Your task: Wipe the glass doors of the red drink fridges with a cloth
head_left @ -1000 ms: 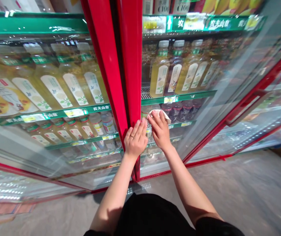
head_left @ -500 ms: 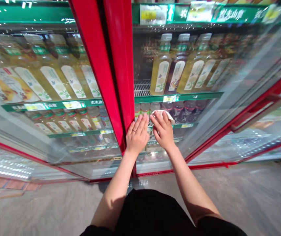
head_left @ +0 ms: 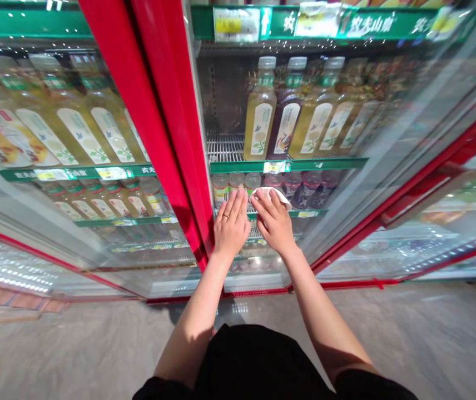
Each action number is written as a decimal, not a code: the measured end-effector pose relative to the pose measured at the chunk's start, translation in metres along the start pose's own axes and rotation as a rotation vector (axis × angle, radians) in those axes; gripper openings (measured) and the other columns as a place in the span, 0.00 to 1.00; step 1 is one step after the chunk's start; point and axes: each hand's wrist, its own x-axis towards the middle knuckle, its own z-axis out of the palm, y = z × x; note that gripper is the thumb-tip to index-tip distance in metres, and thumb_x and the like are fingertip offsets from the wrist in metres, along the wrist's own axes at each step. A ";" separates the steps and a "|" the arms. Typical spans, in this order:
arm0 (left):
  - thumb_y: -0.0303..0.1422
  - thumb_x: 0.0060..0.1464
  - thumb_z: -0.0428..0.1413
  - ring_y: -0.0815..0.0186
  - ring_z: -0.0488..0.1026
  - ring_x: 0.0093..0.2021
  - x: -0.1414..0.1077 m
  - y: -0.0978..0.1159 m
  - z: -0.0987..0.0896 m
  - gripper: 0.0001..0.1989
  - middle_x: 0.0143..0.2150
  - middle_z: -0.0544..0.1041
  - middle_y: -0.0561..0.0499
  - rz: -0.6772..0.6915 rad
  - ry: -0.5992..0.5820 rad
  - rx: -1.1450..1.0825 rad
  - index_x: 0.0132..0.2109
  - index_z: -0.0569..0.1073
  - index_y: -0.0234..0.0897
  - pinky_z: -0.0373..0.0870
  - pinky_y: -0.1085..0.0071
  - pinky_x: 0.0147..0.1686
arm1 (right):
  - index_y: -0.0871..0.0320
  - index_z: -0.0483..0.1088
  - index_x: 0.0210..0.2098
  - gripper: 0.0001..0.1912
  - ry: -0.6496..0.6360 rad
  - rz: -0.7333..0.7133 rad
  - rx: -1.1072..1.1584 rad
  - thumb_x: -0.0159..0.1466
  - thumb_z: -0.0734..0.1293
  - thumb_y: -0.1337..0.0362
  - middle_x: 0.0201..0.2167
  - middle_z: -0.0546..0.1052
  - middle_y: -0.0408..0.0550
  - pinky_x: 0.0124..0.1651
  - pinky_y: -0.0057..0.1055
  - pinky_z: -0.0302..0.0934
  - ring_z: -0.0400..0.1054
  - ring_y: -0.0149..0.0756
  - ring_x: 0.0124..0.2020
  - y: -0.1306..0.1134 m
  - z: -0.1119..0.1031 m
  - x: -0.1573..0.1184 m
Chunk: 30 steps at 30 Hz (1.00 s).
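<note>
My left hand (head_left: 233, 225) lies with its fingers stretched out, a ring on one of them, in front of the glass door (head_left: 225, 105) and just right of its red frame (head_left: 167, 111). Right beside it, my right hand (head_left: 274, 225) spreads its fingers over a white cloth (head_left: 283, 199), which looks like a wipe or tissue, and holds it flat at the glass. Most of the cloth is hidden under the fingers; its upper and right edges show. Whether the left palm touches the glass, I cannot tell.
Behind the glass, bottled drinks (head_left: 260, 119) stand on shelves with green edge strips (head_left: 321, 165) and price tags. A red door handle (head_left: 421, 194) sticks out at the right. Another door with bottles (head_left: 75, 122) is at the left. Grey floor (head_left: 408, 333) lies below.
The red frame and the bottles have shifted left in view, while both hands keep nearly the same spot. Relative to the door, the hands and cloth have moved slightly right.
</note>
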 end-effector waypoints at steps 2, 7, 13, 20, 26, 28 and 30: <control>0.24 0.68 0.49 0.59 0.59 0.80 0.000 0.004 0.003 0.45 0.81 0.56 0.46 -0.008 -0.016 -0.010 0.82 0.33 0.38 0.53 0.58 0.81 | 0.40 0.47 0.81 0.40 -0.013 -0.003 -0.012 0.75 0.60 0.69 0.79 0.61 0.42 0.75 0.58 0.63 0.51 0.51 0.81 0.005 -0.005 -0.007; 0.25 0.70 0.48 0.59 0.59 0.80 -0.003 0.014 0.008 0.43 0.81 0.57 0.44 -0.015 -0.064 -0.004 0.82 0.34 0.38 0.55 0.58 0.80 | 0.38 0.40 0.82 0.40 0.108 0.048 -0.019 0.77 0.60 0.66 0.80 0.58 0.41 0.76 0.60 0.60 0.46 0.51 0.82 0.015 -0.018 -0.007; 0.28 0.71 0.50 0.59 0.60 0.79 -0.009 0.013 0.027 0.40 0.80 0.58 0.43 -0.061 -0.136 0.018 0.83 0.42 0.37 0.55 0.58 0.80 | 0.38 0.43 0.81 0.37 0.051 -0.007 0.010 0.78 0.59 0.63 0.80 0.60 0.40 0.76 0.59 0.61 0.49 0.51 0.82 0.026 -0.017 -0.007; 0.33 0.73 0.53 0.58 0.59 0.80 -0.012 0.006 0.041 0.37 0.79 0.60 0.42 -0.083 -0.184 0.034 0.82 0.50 0.36 0.51 0.59 0.81 | 0.39 0.45 0.81 0.36 0.019 -0.001 -0.008 0.78 0.59 0.64 0.80 0.59 0.40 0.77 0.57 0.60 0.49 0.50 0.82 0.038 -0.032 -0.021; 0.35 0.74 0.51 0.57 0.55 0.81 -0.010 0.012 0.040 0.34 0.80 0.58 0.41 -0.119 -0.189 0.060 0.81 0.53 0.35 0.49 0.56 0.82 | 0.41 0.46 0.81 0.35 0.001 -0.025 0.006 0.78 0.59 0.62 0.80 0.60 0.41 0.76 0.58 0.61 0.48 0.50 0.82 0.033 -0.030 -0.010; 0.35 0.74 0.50 0.57 0.55 0.81 -0.008 0.012 0.039 0.33 0.80 0.59 0.40 -0.120 -0.201 0.082 0.80 0.56 0.34 0.49 0.56 0.82 | 0.42 0.49 0.81 0.34 -0.028 -0.043 0.021 0.78 0.59 0.63 0.79 0.62 0.43 0.75 0.57 0.62 0.51 0.50 0.81 0.035 -0.027 -0.015; 0.36 0.75 0.50 0.57 0.56 0.81 -0.007 0.011 0.038 0.32 0.80 0.59 0.39 -0.113 -0.217 0.098 0.79 0.58 0.33 0.49 0.57 0.81 | 0.43 0.51 0.80 0.34 -0.033 -0.049 0.022 0.78 0.59 0.64 0.78 0.64 0.44 0.75 0.57 0.63 0.53 0.50 0.80 0.040 -0.027 -0.023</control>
